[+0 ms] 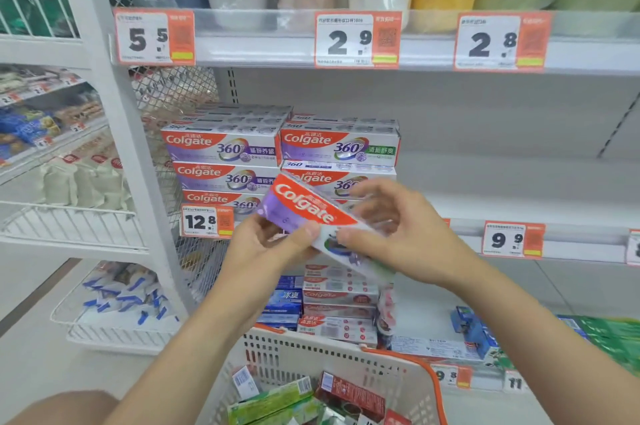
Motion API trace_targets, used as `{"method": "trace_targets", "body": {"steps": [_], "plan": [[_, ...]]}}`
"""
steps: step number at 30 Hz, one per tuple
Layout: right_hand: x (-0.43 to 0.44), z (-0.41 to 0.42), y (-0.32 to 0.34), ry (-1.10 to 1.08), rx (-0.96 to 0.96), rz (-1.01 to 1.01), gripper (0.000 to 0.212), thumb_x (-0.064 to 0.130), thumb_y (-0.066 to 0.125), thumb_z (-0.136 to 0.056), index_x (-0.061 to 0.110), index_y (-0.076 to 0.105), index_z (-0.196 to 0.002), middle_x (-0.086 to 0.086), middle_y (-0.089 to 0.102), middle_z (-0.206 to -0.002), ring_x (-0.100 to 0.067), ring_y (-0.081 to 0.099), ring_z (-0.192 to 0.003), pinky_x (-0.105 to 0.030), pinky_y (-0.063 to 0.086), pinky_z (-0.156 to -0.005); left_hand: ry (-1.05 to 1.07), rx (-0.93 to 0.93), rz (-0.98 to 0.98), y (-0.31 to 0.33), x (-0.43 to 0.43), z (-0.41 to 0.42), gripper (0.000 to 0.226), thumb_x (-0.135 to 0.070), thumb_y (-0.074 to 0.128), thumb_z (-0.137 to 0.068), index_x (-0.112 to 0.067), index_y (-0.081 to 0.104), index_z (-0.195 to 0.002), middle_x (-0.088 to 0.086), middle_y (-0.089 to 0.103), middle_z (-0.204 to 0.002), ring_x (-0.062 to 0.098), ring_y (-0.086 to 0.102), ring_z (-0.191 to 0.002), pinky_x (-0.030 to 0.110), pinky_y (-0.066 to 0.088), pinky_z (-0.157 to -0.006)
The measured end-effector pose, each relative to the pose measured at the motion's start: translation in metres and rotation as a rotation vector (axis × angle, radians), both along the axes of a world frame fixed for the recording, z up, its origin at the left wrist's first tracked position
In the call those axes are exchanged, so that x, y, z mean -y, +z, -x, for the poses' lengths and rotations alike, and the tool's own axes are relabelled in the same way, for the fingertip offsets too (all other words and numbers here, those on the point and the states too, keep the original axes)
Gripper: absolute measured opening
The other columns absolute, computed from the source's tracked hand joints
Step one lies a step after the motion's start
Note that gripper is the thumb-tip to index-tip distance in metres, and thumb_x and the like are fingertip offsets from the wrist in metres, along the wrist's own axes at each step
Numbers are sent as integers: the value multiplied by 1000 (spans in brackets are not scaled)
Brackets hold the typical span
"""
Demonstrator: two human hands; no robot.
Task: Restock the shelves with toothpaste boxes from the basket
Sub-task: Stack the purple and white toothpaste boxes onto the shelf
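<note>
A Colgate toothpaste box (304,213), red, purple and white, is tilted in the air in front of the middle shelf (571,244). My left hand (270,244) grips its lower left part, thumb on the front face. My right hand (391,234) holds its right end with curled fingers. Behind it, two stacks of Colgate 360 boxes (280,154) stand at the left end of that shelf. A white basket (346,362) with an orange rim sits below, holding several green and red boxes (311,400).
The middle shelf to the right of the stacks is bare white, with a 9.9 price tag (512,239). More toothpaste boxes (332,303) lie on the shelf below. Rolled goods fill the top shelf (381,43). A white wire rack (86,223) stands at left.
</note>
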State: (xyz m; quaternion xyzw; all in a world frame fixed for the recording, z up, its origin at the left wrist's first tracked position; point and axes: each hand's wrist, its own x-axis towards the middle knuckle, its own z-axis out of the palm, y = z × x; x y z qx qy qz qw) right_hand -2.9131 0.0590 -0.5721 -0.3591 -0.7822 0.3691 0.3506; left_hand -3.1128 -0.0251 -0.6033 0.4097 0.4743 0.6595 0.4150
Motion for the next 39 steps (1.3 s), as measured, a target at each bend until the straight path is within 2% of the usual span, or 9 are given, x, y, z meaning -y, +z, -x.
{"method": "trace_targets", "body": {"steps": [4,8,11,17,25,29,34,37,39], "plan": [[-14,-16,10,37,-36,-10,41,33,85,-85,27,69,-122,13,77,-113,-1,73,-96,-20,55,-81,123,116,-77,19,-17,-2,77,-17,92,-70,-13,49,-134,10,71,-128,29,75,-111,51,63,-91],[-31,-14,13,-225,-19,-388,45,31,79,-92,28,65,-135,9,57,-118,3,57,-106,-6,40,-90,408,-580,-140,37,-38,10,58,-32,85,-88,-30,50,-134,-5,54,-135,12,70,-111,47,56,-100],[-44,-8,10,-349,4,-551,43,24,75,-96,24,63,-138,0,43,-118,-18,48,-114,-18,37,-103,610,-1091,-280,44,-55,23,55,-29,74,-92,-21,52,-142,5,45,-144,22,45,-136,45,38,-115],[-63,15,4,-381,114,-607,42,36,75,-95,37,64,-136,-2,34,-125,-21,32,-112,-23,26,-103,496,-1520,-109,45,-81,41,67,-40,47,-93,-31,36,-158,1,29,-169,32,13,-160,62,10,-125],[-72,22,-8,-543,-167,-321,83,55,86,-78,27,47,-146,10,50,-130,-2,52,-118,-21,44,-102,503,-1559,-117,36,-100,47,47,-38,35,-104,-29,44,-150,-4,46,-154,28,36,-146,64,15,-120],[-70,28,-15,-487,-208,-275,58,36,75,-96,20,48,-145,37,53,-101,33,52,-86,4,37,-75,528,-1551,-118,34,-103,47,44,-41,35,-107,-27,46,-148,-4,49,-148,28,41,-142,63,17,-119],[-78,25,-20,-441,-136,-279,50,29,50,-110,15,39,-156,27,60,-108,21,56,-95,1,38,-82,556,-1542,-121,32,-104,49,42,-39,38,-111,-24,44,-150,-4,51,-150,28,41,-143,63,16,-119],[-82,23,-23,-436,-174,-279,46,25,52,-109,17,43,-154,18,68,-129,2,64,-117,-26,51,-102,560,-1534,-113,32,-106,50,42,-41,41,-111,-24,44,-149,-4,53,-150,28,40,-144,63,15,-120],[-82,23,-23,-430,-189,-283,44,25,53,-109,17,45,-152,13,70,-130,-1,65,-118,-26,52,-100,569,-1549,-118,31,-107,50,41,-41,43,-110,-24,46,-148,-3,53,-150,27,41,-144,64,16,-120]]}}
